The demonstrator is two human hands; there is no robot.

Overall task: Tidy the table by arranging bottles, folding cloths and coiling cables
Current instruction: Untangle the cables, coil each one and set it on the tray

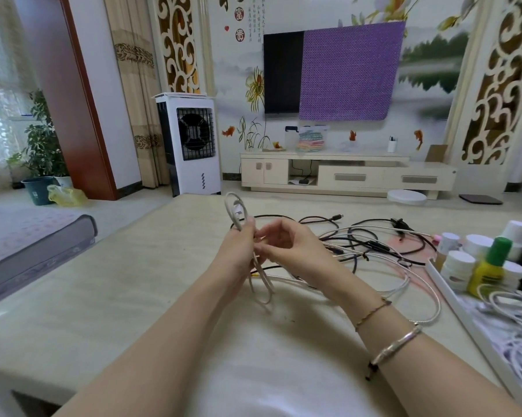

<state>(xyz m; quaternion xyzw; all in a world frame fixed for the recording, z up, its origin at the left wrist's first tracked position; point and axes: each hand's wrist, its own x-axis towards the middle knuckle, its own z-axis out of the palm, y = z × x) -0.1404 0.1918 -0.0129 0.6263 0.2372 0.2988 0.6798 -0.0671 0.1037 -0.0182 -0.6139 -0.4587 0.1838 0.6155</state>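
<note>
L hand (242,245) grips a white cable (237,213) w/ fingers curled round it; the cable's loops stand up above the fist, long axis roughly vertical, tilted a bit away from the person, and more loops hang below the hand down to the desk (103,281). R hand (286,240) sits just beside the L, fingers curled, pinching the same cable at the middle of the bundle. From under the hands a silver braided cable (419,284) runs right across the desk in a wide curve. Behind the hands lies a tangle of black cables (371,242), spread mostly left-right; exact count can't be told, at least 2. At the desk's right edge a white tray (452,296) holds more white cables (512,308), count unclear, plus 1 yellow bottle (491,266) w/ green cap, upright, and approx. 6 white-capped jars (459,264) around it. Far back: 1 TV (283,70) half covered by a purple cloth (350,70), 1 white fan unit (190,142).
</note>
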